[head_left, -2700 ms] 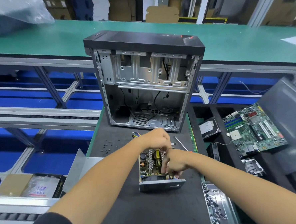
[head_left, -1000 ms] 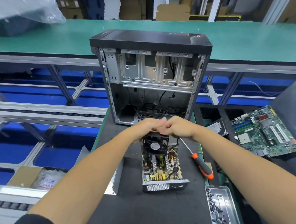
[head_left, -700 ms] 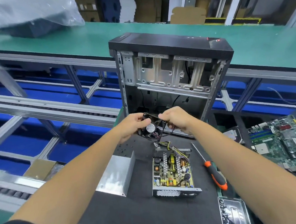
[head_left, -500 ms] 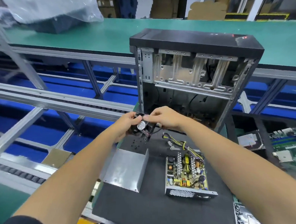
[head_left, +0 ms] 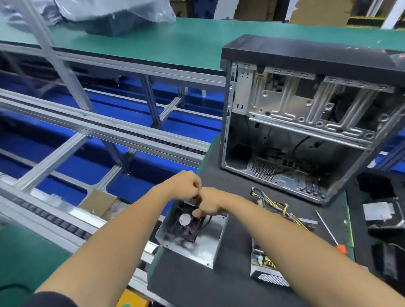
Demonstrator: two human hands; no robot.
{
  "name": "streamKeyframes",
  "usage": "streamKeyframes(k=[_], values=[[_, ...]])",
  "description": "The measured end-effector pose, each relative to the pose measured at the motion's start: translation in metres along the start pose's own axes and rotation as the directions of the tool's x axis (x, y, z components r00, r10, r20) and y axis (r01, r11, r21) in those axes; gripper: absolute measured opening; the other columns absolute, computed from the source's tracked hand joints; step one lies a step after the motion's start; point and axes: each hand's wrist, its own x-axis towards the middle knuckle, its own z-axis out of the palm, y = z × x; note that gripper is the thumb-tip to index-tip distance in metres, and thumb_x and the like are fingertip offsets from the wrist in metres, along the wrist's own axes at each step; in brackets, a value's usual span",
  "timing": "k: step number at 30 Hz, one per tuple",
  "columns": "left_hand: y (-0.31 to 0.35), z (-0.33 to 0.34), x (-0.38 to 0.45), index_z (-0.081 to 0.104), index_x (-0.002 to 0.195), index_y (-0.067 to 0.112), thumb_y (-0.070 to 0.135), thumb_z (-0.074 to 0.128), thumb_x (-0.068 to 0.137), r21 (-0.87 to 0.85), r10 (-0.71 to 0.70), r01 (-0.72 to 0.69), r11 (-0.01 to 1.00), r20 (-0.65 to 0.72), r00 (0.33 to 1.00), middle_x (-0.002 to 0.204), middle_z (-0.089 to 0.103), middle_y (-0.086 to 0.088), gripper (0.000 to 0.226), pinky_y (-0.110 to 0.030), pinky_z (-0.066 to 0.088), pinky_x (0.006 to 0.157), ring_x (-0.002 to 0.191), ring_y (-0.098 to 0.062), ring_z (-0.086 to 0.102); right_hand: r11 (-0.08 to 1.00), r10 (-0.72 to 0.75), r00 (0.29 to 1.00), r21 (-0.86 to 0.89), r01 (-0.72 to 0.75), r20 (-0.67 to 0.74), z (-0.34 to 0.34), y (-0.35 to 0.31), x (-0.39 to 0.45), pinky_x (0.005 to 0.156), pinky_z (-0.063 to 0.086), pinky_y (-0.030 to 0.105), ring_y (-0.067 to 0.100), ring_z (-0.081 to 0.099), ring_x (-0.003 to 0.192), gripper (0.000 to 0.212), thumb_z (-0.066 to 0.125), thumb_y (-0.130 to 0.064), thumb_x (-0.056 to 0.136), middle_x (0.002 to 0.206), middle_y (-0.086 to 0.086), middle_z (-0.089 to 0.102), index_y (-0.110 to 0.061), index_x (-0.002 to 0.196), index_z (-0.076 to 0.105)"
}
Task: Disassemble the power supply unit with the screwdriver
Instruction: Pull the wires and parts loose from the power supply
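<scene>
Your two hands, left hand (head_left: 185, 185) and right hand (head_left: 208, 202), pinched one fan (head_left: 185, 226) in their fingers over one metal cover (head_left: 211, 239); one screwdriver (head_left: 329, 232) lay apart.

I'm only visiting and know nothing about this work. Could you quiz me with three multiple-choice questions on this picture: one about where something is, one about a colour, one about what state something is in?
1. Where is the fan?
A. inside the computer case
B. over the loose metal cover, in both hands
C. on the green belt

2. What colour is the screwdriver handle tip?
A. orange-red
B. blue
C. white

3. What state is the power supply unit in?
A. closed up
B. open, circuit board showing
C. still mounted in the case

Answers:
1. B: the left hand and right hand hold it above the metal cover.
2. A: an orange-red end shows past the right forearm.
3. B: it lies on the black mat, uncovered, outside the computer case.
</scene>
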Motion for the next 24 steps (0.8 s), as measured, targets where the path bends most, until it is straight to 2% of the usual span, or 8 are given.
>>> streamKeyframes(k=[4,8,11,14,16,20,22,24], values=[[0.003,0.008,0.01,0.067,0.076,0.015,0.003,0.047,0.077,0.057,0.039,-0.041,0.998,0.032,0.999,0.073,0.064,0.006,0.023,-0.025,0.045,0.065,0.072,-0.013,0.057,0.992,0.05,0.995,-0.12,-0.039,0.086,0.012,0.001,0.003,0.07,0.04,0.029,0.026,0.051,0.084,0.034,0.063,-0.032,0.093,0.096,0.014,0.059,0.001,0.102,0.065],[0.001,0.016,0.017,0.068,0.077,0.013,0.004,0.049,0.078,0.048,0.039,-0.043,0.998,0.069,0.997,0.074,0.067,0.005,0.021,-0.03,0.052,0.071,0.073,-0.014,0.061,0.978,0.044,0.993,-0.208,-0.021,0.106,0.028,-0.001,0.006,0.075,0.041,0.03,0.031,0.058,0.101,0.036,0.056,-0.031,0.097,0.111,0.014,0.063,0.0,0.11,0.066],[0.003,0.023,0.022,0.069,0.08,0.01,0.003,0.049,0.079,0.026,0.038,-0.04,0.999,0.072,0.997,0.071,0.065,0.007,0.021,-0.03,0.051,0.068,0.072,-0.015,0.062,0.956,0.052,0.997,-0.292,-0.031,0.064,0.036,-0.004,0.005,0.084,0.039,0.039,0.029,0.052,0.094,0.026,0.052,-0.03,0.097,0.089,0.006,0.054,-0.007,0.09,0.061],[0.016,0.027,0.026,0.069,0.078,0.011,0.003,0.049,0.08,-0.004,0.057,-0.057,0.998,0.04,0.998,0.073,0.065,0.007,0.022,-0.027,0.049,0.069,0.077,-0.016,0.061,0.954,0.013,1.0,-0.301,-0.007,0.021,0.033,-0.002,-0.004,0.098,0.032,0.046,0.025,0.042,0.094,0.02,0.052,-0.031,0.096,0.082,0.002,0.049,-0.012,0.091,0.06],[0.033,0.026,0.03,0.067,0.076,0.016,0.002,0.05,0.08,-0.094,0.054,-0.057,0.994,-0.029,0.998,0.071,0.063,0.008,0.023,-0.026,0.047,0.071,0.077,-0.015,0.059,0.973,-0.026,0.998,-0.232,0.014,-0.051,0.023,0.006,-0.019,0.095,0.034,0.043,0.025,0.046,0.093,0.022,0.051,-0.029,0.095,0.085,0.003,0.053,-0.011,0.095,0.063],[0.083,0.028,0.039,0.064,0.076,0.01,0.012,0.05,0.087,-0.252,0.042,-0.106,0.962,-0.247,0.968,0.074,0.063,0.003,0.018,-0.029,0.042,0.066,0.075,-0.016,0.056,0.987,-0.066,0.955,-0.157,0.021,-0.289,-0.007,0.046,-0.067,0.069,0.036,0.03,0.024,0.048,0.078,0.014,0.052,-0.02,0.089,0.081,0.006,0.054,-0.015,0.076,0.054],[0.11,0.035,0.043,0.06,0.075,0.006,0.016,0.048,0.089,-0.258,0.054,-0.134,0.957,-0.296,0.954,0.076,0.063,-0.004,0.021,-0.033,0.041,0.064,0.074,-0.021,0.054,0.995,0.023,0.896,-0.077,-0.064,-0.444,-0.019,0.072,-0.095,0.063,0.038,0.031,0.026,0.05,0.075,0.019,0.05,-0.018,0.087,0.077,0.005,0.054,-0.016,0.068,0.049],[0.134,0.046,0.044,0.059,0.075,0.007,0.014,0.05,0.088,-0.178,0.139,-0.185,0.966,-0.245,0.96,0.077,0.063,-0.006,0.017,-0.034,0.042,0.065,0.075,-0.024,0.054,0.976,0.196,0.798,0.038,-0.212,-0.57,-0.022,0.096,-0.118,0.064,0.042,0.034,0.028,0.053,0.08,0.021,0.048,-0.019,0.086,0.078,0.005,0.054,-0.018,0.066,0.044]])
